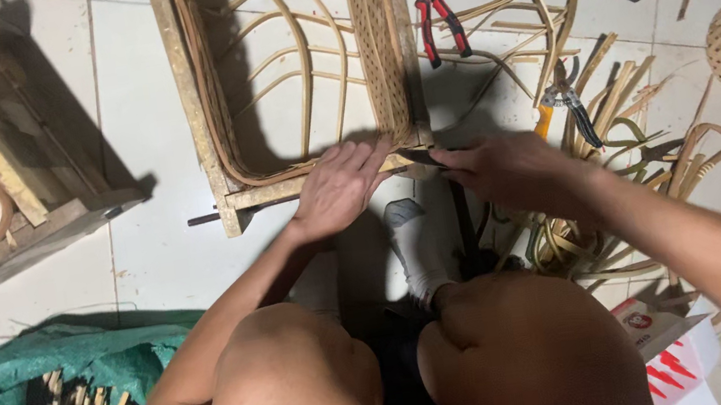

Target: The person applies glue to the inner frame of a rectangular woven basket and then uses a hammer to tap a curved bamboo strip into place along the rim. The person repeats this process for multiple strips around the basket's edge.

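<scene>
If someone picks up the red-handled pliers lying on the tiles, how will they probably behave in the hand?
The red-handled pliers look like metal, so probably stiff and fairly heavy for their size. Their handles lie spread apart, so the joint may swing loosely when lifted. They lie flat on the tiled floor, so rolling seems unlikely.

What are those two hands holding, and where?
Left hand presses flat on the rattan frame at its near rail. Right hand grips a dark tool by its handle end.

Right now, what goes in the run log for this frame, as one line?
left hand: flat on rattan frame corner | right hand: grips dark blade-like tool at woven panel | red-handled pliers: untouched on floor
</scene>
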